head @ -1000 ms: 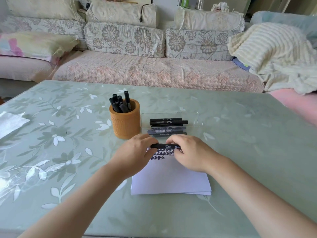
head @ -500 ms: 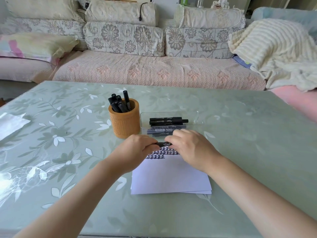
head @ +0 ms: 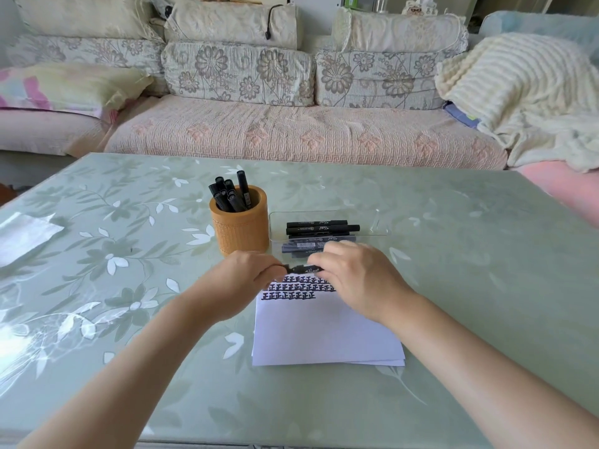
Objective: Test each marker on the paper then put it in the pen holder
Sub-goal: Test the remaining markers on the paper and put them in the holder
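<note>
A black marker [head: 299,269] lies level between my two hands, just above the top edge of the white paper [head: 324,332]. My left hand [head: 241,281] pinches its left end and my right hand [head: 355,273] grips its right part. Rows of black test marks [head: 296,288] fill the top of the paper. An orange woven pen holder [head: 241,226] stands behind my left hand with several black markers upright in it. A clear tray [head: 372,223] behind my right hand holds several more markers lying flat.
The table [head: 470,286] has a glossy green floral cover. A white sheet [head: 22,236] lies near its left edge. A sofa [head: 291,134] with cushions and a cream blanket [head: 525,89] stands behind the table.
Both hands have drawn closer together along the marker, so less of its barrel shows between them. They stay at the paper's top edge.
</note>
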`<state>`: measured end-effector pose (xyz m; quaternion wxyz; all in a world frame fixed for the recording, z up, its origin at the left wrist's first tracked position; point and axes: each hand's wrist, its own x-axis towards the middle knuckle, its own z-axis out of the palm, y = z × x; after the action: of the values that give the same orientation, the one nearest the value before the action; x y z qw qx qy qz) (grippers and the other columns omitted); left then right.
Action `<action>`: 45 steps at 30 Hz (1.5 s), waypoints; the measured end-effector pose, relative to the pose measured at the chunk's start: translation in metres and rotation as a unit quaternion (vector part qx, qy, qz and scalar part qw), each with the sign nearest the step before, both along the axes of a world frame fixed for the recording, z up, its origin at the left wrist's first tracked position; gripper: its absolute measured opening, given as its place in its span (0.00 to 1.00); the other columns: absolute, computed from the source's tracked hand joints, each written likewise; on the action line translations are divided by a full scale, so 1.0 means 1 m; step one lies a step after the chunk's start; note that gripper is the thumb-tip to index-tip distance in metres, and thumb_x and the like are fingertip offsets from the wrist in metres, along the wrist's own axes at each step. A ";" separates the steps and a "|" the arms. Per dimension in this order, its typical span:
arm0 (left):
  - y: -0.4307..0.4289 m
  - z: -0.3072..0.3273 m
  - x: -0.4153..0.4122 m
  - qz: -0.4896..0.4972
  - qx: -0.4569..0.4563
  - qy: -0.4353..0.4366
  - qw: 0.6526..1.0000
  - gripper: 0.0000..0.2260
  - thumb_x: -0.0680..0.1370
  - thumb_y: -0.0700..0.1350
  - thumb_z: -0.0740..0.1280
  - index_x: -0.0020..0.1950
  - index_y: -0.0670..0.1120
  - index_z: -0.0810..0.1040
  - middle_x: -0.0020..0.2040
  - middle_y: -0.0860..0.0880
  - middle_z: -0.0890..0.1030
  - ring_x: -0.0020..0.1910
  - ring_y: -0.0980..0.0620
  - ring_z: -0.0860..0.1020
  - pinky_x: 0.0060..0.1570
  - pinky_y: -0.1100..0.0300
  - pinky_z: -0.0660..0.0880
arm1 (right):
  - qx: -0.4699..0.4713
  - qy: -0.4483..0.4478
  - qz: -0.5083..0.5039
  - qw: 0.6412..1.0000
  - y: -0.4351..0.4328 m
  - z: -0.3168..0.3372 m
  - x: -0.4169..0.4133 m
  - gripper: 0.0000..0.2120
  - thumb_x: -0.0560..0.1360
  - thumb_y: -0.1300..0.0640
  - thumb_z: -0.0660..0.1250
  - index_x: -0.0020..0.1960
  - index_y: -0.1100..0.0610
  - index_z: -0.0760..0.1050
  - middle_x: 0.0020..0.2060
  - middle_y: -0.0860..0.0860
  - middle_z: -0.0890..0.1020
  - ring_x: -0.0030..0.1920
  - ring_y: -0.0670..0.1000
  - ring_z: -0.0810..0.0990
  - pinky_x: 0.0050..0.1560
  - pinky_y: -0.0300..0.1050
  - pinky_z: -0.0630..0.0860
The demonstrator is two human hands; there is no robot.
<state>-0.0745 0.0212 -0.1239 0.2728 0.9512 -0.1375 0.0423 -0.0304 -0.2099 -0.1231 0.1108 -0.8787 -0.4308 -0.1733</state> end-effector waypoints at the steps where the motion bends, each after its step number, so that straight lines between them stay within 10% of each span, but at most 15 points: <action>1: 0.008 -0.001 0.000 0.018 0.007 0.012 1.000 0.10 0.81 0.47 0.61 0.41 0.56 0.77 0.36 0.56 0.76 0.38 0.57 0.74 0.37 0.67 0.69 | 0.003 0.005 -0.009 1.000 -0.004 0.001 0.003 0.08 0.77 0.55 0.67 0.54 0.54 0.80 0.40 0.49 0.79 0.39 0.56 0.79 0.35 0.44 0.70; 12: 0.033 -0.048 0.000 0.139 0.109 -0.069 0.982 0.10 0.78 0.49 0.66 0.59 0.54 0.79 0.54 0.54 0.79 0.55 0.49 0.74 0.50 0.53 0.72 | 0.096 0.246 -0.083 0.961 -0.023 -0.010 0.002 0.24 0.83 0.58 0.55 0.79 0.49 0.58 0.49 0.42 0.68 0.48 0.42 0.70 0.51 0.35 0.65; 18: 0.029 -0.053 -0.001 0.156 0.096 -0.092 0.979 0.08 0.79 0.52 0.65 0.56 0.55 0.79 0.54 0.54 0.76 0.54 0.50 0.72 0.44 0.56 0.69 | 0.199 0.268 -0.043 0.942 -0.023 -0.010 -0.001 0.17 0.79 0.66 0.58 0.55 0.45 0.75 0.46 0.41 0.73 0.41 0.44 0.74 0.45 0.43 0.73; 22: 0.028 -0.051 -0.002 0.165 0.074 -0.112 0.977 0.13 0.78 0.50 0.66 0.61 0.52 0.78 0.54 0.53 0.77 0.54 0.48 0.74 0.50 0.52 0.73 | 0.237 0.318 -0.022 0.918 -0.022 -0.006 -0.002 0.30 0.74 0.75 0.52 0.62 0.48 0.78 0.46 0.39 0.73 0.44 0.46 0.74 0.45 0.38 0.74; 26: 0.009 -0.040 -0.015 0.101 -0.017 -0.165 0.981 0.06 0.76 0.46 0.67 0.51 0.52 0.81 0.46 0.56 0.76 0.46 0.54 0.76 0.44 0.58 0.74 | 0.245 0.309 -0.024 0.919 -0.023 -0.008 -0.007 0.20 0.73 0.66 0.70 0.57 0.44 0.76 0.46 0.48 0.77 0.40 0.47 0.75 0.42 0.35 0.72; 29: -0.004 -0.043 -0.028 0.005 -0.007 -0.139 0.990 0.05 0.75 0.51 0.68 0.50 0.55 0.81 0.46 0.58 0.75 0.46 0.57 0.74 0.42 0.60 0.73 | 0.336 0.378 -0.031 0.862 -0.017 -0.014 -0.015 0.03 0.76 0.54 0.69 0.49 0.51 0.76 0.35 0.51 0.76 0.34 0.54 0.73 0.37 0.47 0.71; 33: -0.009 -0.058 -0.036 -0.045 0.044 -0.127 0.990 0.07 0.74 0.56 0.66 0.51 0.59 0.79 0.47 0.59 0.73 0.48 0.56 0.72 0.41 0.57 0.74 | 0.404 0.468 -0.069 0.783 -0.014 -0.028 -0.018 0.07 0.74 0.57 0.67 0.52 0.55 0.76 0.36 0.57 0.81 0.33 0.57 0.80 0.29 0.45 0.70; 45: -0.007 -0.063 -0.037 -0.038 0.052 -0.121 0.991 0.10 0.74 0.58 0.65 0.54 0.60 0.79 0.49 0.60 0.73 0.50 0.58 0.70 0.44 0.62 0.70 | 0.358 0.432 -0.161 0.812 -0.008 -0.046 -0.014 0.16 0.72 0.64 0.71 0.32 0.52 0.68 0.27 0.53 0.74 0.24 0.51 0.68 0.26 0.39 0.63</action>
<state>-0.1118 0.0141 -0.1871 0.2054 0.9462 -0.2079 0.1393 -0.0442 -0.2178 -0.1693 0.5625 -0.8181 -0.0991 0.0666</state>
